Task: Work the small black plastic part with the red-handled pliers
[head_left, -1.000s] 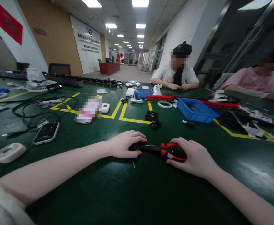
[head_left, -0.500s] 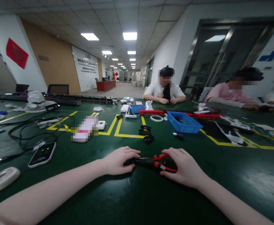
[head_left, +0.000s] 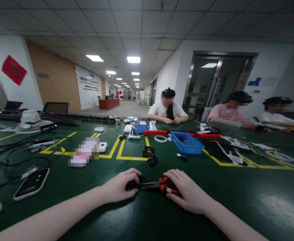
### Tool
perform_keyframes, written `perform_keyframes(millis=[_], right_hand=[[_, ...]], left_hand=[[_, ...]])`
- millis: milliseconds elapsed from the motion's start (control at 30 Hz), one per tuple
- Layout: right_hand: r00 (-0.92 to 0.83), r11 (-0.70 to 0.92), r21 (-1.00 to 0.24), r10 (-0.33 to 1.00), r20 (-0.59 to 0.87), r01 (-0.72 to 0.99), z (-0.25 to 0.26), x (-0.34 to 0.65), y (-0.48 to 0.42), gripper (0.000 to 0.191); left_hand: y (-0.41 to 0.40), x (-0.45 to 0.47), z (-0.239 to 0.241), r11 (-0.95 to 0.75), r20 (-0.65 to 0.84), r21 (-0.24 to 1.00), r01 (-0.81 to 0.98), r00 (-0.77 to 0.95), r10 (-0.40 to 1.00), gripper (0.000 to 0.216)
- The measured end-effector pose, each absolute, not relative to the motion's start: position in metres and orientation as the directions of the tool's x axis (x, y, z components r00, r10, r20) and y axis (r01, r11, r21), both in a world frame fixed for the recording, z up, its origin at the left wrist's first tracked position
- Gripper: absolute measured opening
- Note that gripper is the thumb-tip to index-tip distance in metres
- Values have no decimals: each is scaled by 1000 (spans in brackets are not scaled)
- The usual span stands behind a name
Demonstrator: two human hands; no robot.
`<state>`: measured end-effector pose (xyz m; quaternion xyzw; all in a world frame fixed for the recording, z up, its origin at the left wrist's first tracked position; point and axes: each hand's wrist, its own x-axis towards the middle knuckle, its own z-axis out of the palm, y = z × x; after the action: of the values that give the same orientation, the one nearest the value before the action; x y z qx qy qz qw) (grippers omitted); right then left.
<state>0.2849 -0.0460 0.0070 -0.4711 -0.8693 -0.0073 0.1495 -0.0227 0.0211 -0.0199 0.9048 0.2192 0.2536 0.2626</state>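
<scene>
The larger blue plastic rectangular bin [head_left: 190,149], open-topped with ribbed, slanting walls, has dark items lying inside, too dim to identify. The smaller blue plastic bin [head_left: 140,131] stands farther back on the glossy dark green bench [head_left: 147,224]; its contents are too small to make out.

Between the 2 bare forearms, the left hand [head_left: 120,184] pinches a small, rounded black part [head_left: 130,185] between thumb and fingers, near the bench's front. The right hand [head_left: 187,190] is wrapped around long-nosed metal pliers with red-and-black handles [head_left: 159,184], the handles slightly spread. Their narrow grey tips meet the black part's right end; whether they clamp it cannot be told.

A thin, pale, straight sliver [head_left: 130,210] lies just in front of the left hand. Beyond the hands sits a cluster of irregular black pieces [head_left: 152,161], partly over matte yellow tape [head_left: 131,158]. A smooth white ring [head_left: 160,142] lies flat between the 2 bins.
</scene>
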Motion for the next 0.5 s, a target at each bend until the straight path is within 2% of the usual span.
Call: perform_keyframes(millis=[133,333,500], right_hand=[[-487,549,-110,803,343,829,1,285,-45,43],[-487,575,-15,707,513,818,-8,286,-43,51],[-471,567,-23,705,531,823,-6,285,-43,51]], left_hand=[[24,-23,-24,-754,337,610,243,781,525,19],[25,-24,-24,-758,340,608,234,786,516,19],[28,-24,-27,-760,332,612,219,801,498,19]])
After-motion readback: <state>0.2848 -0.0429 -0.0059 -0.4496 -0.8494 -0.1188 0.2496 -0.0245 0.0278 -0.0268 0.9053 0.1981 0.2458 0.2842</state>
